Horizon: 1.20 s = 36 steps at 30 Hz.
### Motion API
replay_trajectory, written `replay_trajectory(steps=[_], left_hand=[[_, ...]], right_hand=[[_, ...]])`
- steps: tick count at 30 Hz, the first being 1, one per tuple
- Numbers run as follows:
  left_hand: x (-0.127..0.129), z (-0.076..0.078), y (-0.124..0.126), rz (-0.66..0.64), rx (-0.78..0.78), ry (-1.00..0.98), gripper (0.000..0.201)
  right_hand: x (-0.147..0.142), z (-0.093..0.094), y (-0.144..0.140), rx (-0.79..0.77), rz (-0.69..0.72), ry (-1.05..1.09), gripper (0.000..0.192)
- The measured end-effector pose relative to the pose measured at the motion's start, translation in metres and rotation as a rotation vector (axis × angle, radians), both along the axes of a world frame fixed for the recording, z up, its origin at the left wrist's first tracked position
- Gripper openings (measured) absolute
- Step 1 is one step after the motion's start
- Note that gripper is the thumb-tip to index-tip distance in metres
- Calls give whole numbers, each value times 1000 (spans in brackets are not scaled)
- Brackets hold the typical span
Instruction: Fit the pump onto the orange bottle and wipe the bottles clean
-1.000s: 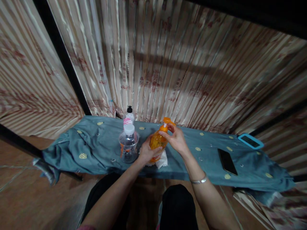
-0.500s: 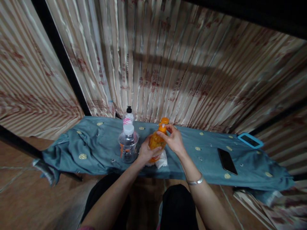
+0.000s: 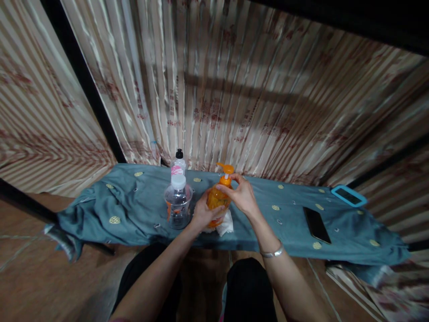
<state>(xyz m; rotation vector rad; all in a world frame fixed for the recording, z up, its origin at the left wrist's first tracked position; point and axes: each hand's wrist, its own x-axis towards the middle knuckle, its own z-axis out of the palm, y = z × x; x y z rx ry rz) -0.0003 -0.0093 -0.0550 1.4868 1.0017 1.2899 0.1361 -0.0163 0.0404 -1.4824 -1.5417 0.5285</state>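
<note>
An orange pump bottle (image 3: 216,199) stands slightly tilted near the front edge of the cloth-covered surface. My left hand (image 3: 205,211) is wrapped round its body from the left. At its neck, the fingers of my right hand (image 3: 243,193) are closed on the orange collar just below the pump head (image 3: 228,169). The spout of the pump points to the left. A crumpled white tissue (image 3: 227,223) lies beside and partly under the bottle. Just left of my left hand stands a clear plastic cup (image 3: 178,208) with a white-capped bottle (image 3: 178,181) in or behind it; I cannot tell which.
A clear bottle with a black cap (image 3: 178,163) stands at the back. To the right, a black phone (image 3: 317,225) and a blue-framed device (image 3: 349,196) lie on the green-grey cloth (image 3: 261,232). Striped curtains (image 3: 214,89) and black posts (image 3: 83,80) surround the surface.
The pump head has turned, so its spout now sticks out to the left, and the pale stem shows beneath it. Both hands stay on the bottle.
</note>
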Motion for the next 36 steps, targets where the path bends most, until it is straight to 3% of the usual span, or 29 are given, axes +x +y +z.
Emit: replay_trajectory(steps=[5, 7, 12, 13, 18, 20, 23, 25, 28, 31, 33, 36], left_hand=[[1, -1, 0, -16, 27, -17, 58], [0, 1, 0, -13, 21, -7, 57], [-1, 2, -1, 2, -8, 8, 58], [-1, 2, -1, 2, -9, 13, 59], [-1, 1, 0, 4, 11, 22, 59], [-1, 1, 0, 3, 12, 22, 59], [-1, 2, -1, -3, 5, 20, 59], [-1, 2, -1, -3, 3, 18, 60], [-1, 2, 0, 5, -3, 46, 60], [0, 1, 0, 10, 9, 56, 60], [0, 1, 0, 14, 16, 61, 59], [0, 0, 0, 14, 20, 61, 58]], right_hand=[[10, -2, 1, -26, 390, 224, 42], [10, -4, 2, -31, 344, 232, 35], [-1, -2, -1, 26, -32, 14, 48], [-1, 0, -3, 27, -14, 3, 50], [7, -1, -1, -47, 387, 239, 41], [7, -4, 1, -38, 339, 245, 38], [2, -7, 2, 24, 70, 139, 42], [0, -7, 1, 13, -23, 53, 48], [5, -6, 0, 2, 179, 130, 53], [11, -6, 1, -40, 360, 283, 44], [11, -8, 3, -37, 297, 297, 41], [6, -10, 5, 25, 65, 204, 46]])
